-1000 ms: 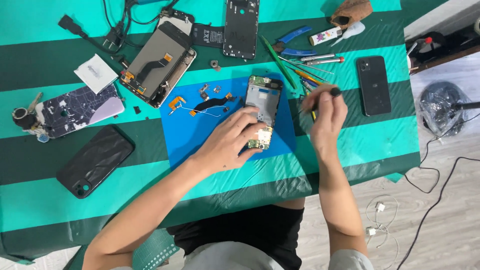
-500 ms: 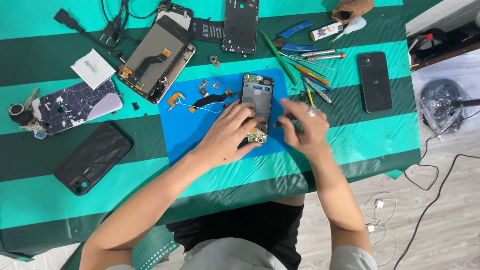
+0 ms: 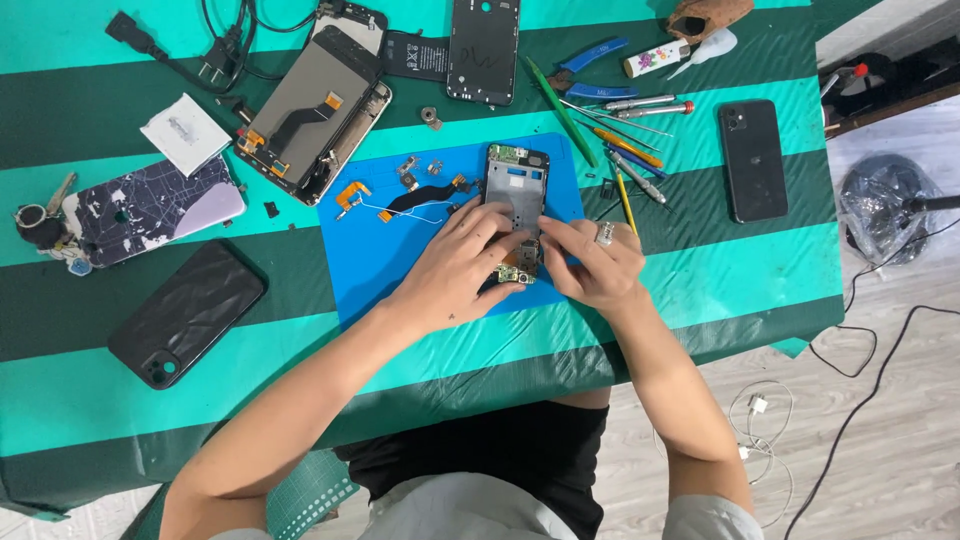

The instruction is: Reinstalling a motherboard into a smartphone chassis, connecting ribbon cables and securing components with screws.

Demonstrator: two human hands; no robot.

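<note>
An opened phone frame (image 3: 518, 190) with bare circuit parts lies on a blue work mat (image 3: 380, 270). My left hand (image 3: 455, 265) rests on its lower half, fingers curled around the bottom edge and a small green board. My right hand (image 3: 592, 262), wearing a ring, has come in from the right, and its fingertips pinch at the same lower end of the frame. Whether a small part is held between them is hidden. Loose flex cables and small metal parts (image 3: 405, 192) lie on the mat to the left of the frame.
Screwdrivers, tweezers and blue pliers (image 3: 615, 120) lie right of the mat. A black phone (image 3: 753, 160) lies further right. Left are a dismantled phone (image 3: 315, 110), a patterned case (image 3: 150, 210) and a black case (image 3: 185, 312). The table edge runs along the right, with cables on the floor.
My right hand left the tools at the right and moved left onto the phone frame's lower end. My left hand stayed on the frame.
</note>
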